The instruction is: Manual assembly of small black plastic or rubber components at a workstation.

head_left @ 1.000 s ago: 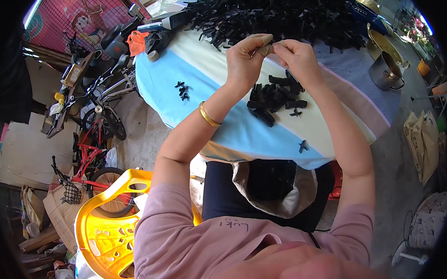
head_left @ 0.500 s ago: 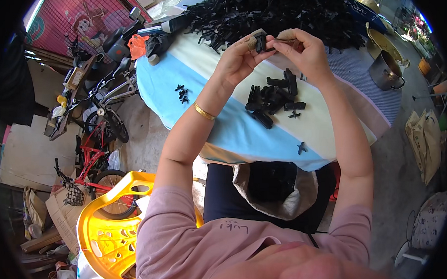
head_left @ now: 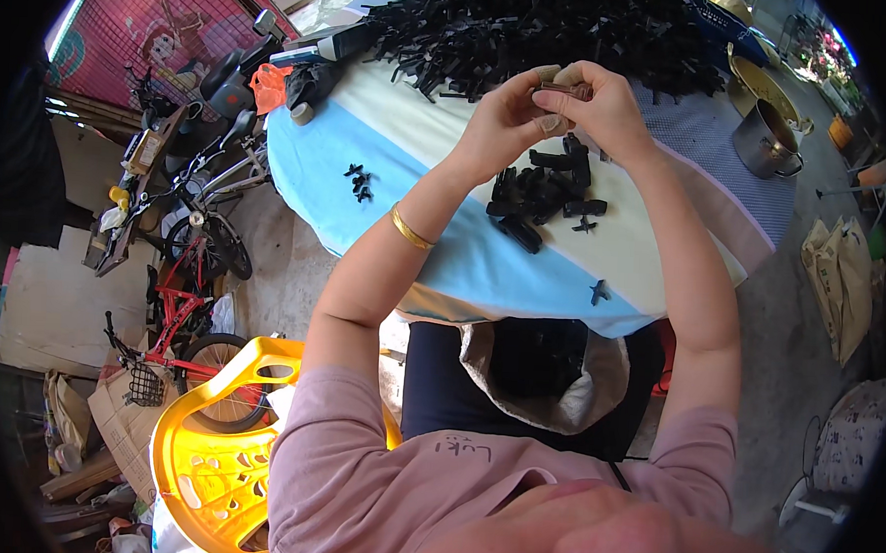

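Above the table, my left hand and my right hand meet fingertip to fingertip. A thin brownish piece shows along the fingers of my right hand, closed on it. My left hand's fingers are bent in beside it; whatever they pinch is hidden. Tan covers wrap some fingertips of both hands. Just below the hands lies a small heap of black plastic parts. Beyond them spreads a big pile of loose black pieces.
Small black cross-shaped bits lie on the striped tablecloth, another near its front edge. An open sack with black contents sits at my lap. A metal pot stands right, a yellow chair left, bicycles beyond.
My left hand has moved right and turned inward, meeting my right hand. The black part seen in its fingers before is now hidden. My right hand has barely moved.
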A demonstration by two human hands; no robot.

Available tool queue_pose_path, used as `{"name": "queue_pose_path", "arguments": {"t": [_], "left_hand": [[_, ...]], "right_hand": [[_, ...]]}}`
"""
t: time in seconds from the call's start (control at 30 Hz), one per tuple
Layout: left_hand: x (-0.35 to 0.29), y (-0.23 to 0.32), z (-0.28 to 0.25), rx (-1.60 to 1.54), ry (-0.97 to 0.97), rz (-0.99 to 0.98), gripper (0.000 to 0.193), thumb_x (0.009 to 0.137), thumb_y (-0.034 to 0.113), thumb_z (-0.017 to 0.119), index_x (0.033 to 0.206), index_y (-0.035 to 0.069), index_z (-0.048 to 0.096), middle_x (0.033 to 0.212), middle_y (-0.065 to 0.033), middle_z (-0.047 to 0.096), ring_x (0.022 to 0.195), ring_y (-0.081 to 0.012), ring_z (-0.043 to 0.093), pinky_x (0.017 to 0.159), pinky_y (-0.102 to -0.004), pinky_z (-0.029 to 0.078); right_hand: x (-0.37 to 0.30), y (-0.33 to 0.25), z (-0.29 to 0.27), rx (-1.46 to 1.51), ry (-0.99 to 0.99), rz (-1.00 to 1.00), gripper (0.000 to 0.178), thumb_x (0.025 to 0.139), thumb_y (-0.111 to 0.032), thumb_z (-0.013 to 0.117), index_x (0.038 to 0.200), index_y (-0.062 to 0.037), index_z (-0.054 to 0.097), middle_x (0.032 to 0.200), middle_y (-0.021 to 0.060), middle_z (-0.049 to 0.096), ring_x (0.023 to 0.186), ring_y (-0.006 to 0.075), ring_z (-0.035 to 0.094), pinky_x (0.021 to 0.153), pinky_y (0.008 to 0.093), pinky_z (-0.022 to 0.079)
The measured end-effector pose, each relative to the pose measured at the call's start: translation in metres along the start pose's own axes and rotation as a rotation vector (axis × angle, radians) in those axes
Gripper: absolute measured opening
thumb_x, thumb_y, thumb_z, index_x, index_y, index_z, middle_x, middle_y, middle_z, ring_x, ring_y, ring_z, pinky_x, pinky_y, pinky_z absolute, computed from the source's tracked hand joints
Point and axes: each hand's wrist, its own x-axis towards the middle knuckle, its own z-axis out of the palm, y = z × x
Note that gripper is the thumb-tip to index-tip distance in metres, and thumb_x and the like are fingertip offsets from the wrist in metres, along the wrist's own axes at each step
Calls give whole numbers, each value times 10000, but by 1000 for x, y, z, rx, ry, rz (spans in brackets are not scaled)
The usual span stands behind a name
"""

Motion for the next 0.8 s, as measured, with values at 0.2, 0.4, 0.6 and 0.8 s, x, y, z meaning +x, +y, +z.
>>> {"name": "queue_pose_path", "arguments": {"t": [0.2, 0.4, 0.6, 0.8], "left_hand": [[3, -4, -15, -16, 103, -21, 432, 773, -11, 596, 1178, -18, 445, 916, -92, 588, 845, -179, 592, 793, -311, 505], [4, -2, -16, 52, 195, 11, 341, 764, -13, 608, 1093, -21, 518, 796, -81, 603, 736, -155, 606, 707, -293, 531], [2, 1, -16, 125, 236, 19, 302, 775, -20, 592, 1069, -37, 524, 813, -85, 608, 744, -149, 603, 713, -284, 527], [1, -3, -11, 159, 301, 195, 230, 748, -62, 592, 976, -41, 571, 814, -72, 619, 748, -113, 596, 690, -225, 503]], "right_hand": [[1, -9, -10, 263, -161, 159, 176, 816, -200, 601, 854, -29, 591, 656, -12, 539, 525, 16, 439, 441, 144, 328], [-2, 0, -2, 149, -129, 52, 167, 858, -149, 525, 916, -21, 615, 660, -21, 532, 530, 8, 418, 456, 136, 317], [-3, -6, 1, 19, -114, -44, 169, 854, -133, 522, 887, -4, 627, 652, -14, 546, 595, 38, 474, 543, 166, 375], [-5, -8, 6, -11, -82, -1, 155, 852, -140, 527, 854, -21, 626, 614, -31, 519, 548, 26, 440, 492, 160, 349]]}}
